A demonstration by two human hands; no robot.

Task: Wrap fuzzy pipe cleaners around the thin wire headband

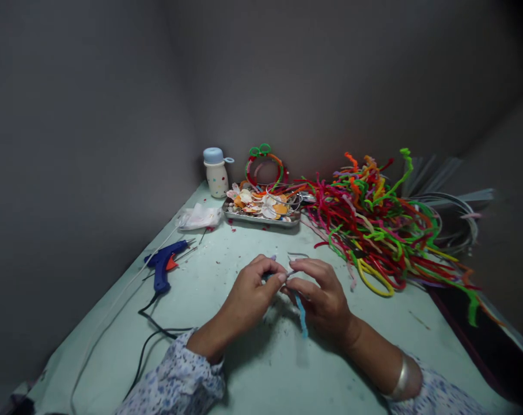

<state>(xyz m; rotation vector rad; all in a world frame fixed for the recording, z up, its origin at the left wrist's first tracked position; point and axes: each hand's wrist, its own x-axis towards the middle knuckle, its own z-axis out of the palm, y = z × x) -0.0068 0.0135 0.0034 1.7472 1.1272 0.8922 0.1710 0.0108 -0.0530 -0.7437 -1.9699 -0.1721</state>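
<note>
My left hand (256,289) and my right hand (325,298) meet above the middle of the table, fingertips nearly touching. Thumb and forefinger of the left are pinched on a thin greyish piece, probably a pipe cleaner, though the fingers mostly cover it. The right fingers are bent around the same spot. A light blue pipe cleaner (302,318) hangs down from beneath the right fingers. Just beyond the fingertips shows a thin grey curved strand (298,254); whether it joins the held piece is hidden.
A blue glue gun (161,271) lies at left, its cord running toward me. Behind are a plastic packet (200,217), a bottle (217,177) and a metal tray (261,219) of flower pieces with a pipe-cleaner ring (246,171). Piled pipe cleaners (369,213) spread across the right.
</note>
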